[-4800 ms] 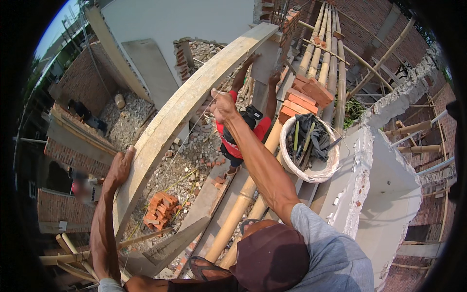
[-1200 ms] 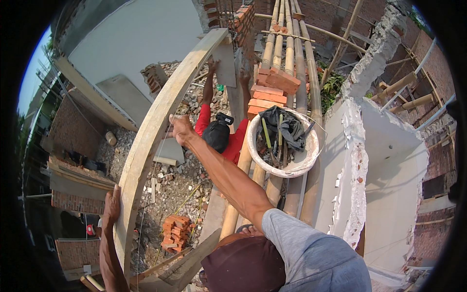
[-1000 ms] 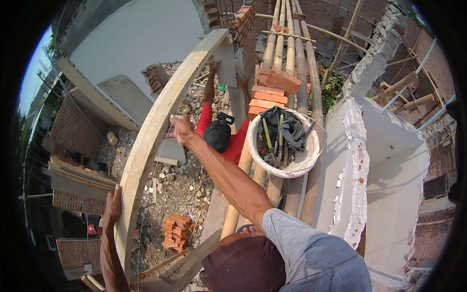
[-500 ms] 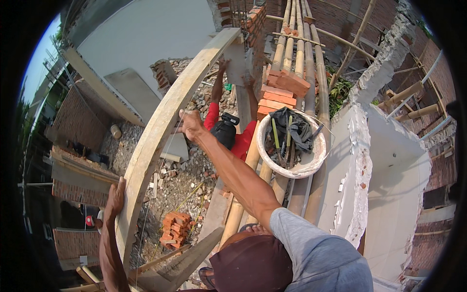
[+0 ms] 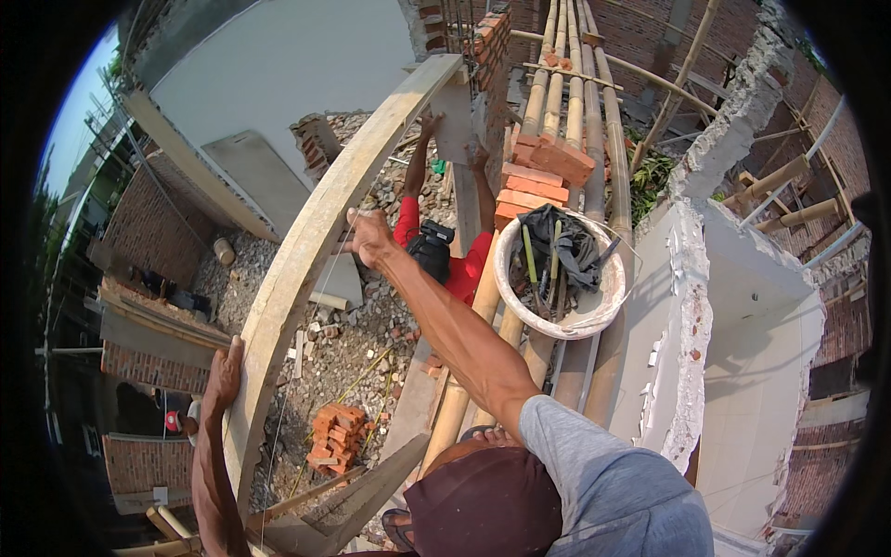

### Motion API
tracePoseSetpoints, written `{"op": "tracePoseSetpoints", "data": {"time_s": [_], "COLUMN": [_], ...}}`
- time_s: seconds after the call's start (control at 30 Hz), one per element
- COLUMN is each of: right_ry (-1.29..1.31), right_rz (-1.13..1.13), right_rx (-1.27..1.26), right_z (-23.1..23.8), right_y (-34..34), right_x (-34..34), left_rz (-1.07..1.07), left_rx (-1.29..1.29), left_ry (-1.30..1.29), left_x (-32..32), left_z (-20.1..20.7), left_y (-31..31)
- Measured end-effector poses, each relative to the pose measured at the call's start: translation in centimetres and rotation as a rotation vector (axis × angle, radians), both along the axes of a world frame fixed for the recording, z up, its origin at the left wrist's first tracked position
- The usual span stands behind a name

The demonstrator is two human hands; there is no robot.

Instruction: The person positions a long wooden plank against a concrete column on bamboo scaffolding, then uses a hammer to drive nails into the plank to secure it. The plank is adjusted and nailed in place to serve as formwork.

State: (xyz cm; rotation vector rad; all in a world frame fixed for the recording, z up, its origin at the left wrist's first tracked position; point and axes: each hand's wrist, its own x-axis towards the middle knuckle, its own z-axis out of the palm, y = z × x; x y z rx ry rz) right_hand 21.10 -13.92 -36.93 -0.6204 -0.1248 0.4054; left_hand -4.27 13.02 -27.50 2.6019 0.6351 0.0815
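Note:
A long, pale wooden plank [image 5: 311, 223] stretches from near my left side up to the brick column ahead; the lens makes it look curved. On the plank's left side, close to me, my left hand [image 5: 223, 373] grips its edge. Farther along, my right hand [image 5: 371, 239] holds the right side, thumb near the top edge and the other fingers partly hidden. Below the far end, a co-worker in red [image 5: 469, 269] reaches both arms up to a grey board [image 5: 453, 125] under the plank.
Bamboo poles [image 5: 594, 121] run along my right, bearing stacked bricks [image 5: 531, 190] and a white bucket [image 5: 594, 320] with a black bag and tools. Beyond stands a jagged broken wall [image 5: 682, 343]. Rubble and a brick pile [image 5: 336, 436] lie on the ground far below.
Almost nothing has moved; both my hands keep their places on the plank. The view has shifted very slightly.

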Motion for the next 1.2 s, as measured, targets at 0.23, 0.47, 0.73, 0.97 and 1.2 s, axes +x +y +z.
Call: {"op": "tracePoseSetpoints", "data": {"time_s": [0.23,0.47,0.73,0.97,1.2], "right_ry": [0.014,0.029,0.023,-0.001,0.032], "right_rz": [0.012,-0.006,0.012,0.034,0.021], "right_rx": [0.001,-0.018,0.002,0.035,-0.012], "right_z": [0.3,0.5,0.4,0.1,0.5], "right_y": [-0.1,-0.2,-0.3,-0.6,-0.4], "right_x": [-0.1,-0.4,0.0,-0.1,0.1], "left_rz": [-0.066,-0.073,-0.075,-0.112,-0.072], "left_rx": [-0.07,-0.061,-0.072,-0.119,-0.063], "left_ry": [0.033,0.006,0.034,-0.011,0.007], "left_x": [0.0,0.2,0.0,-0.1,-0.1], "left_z": [0.8,-0.1,0.2,0.0,0.1], "left_y": [-0.4,0.4,0.3,0.5,0.3]}}
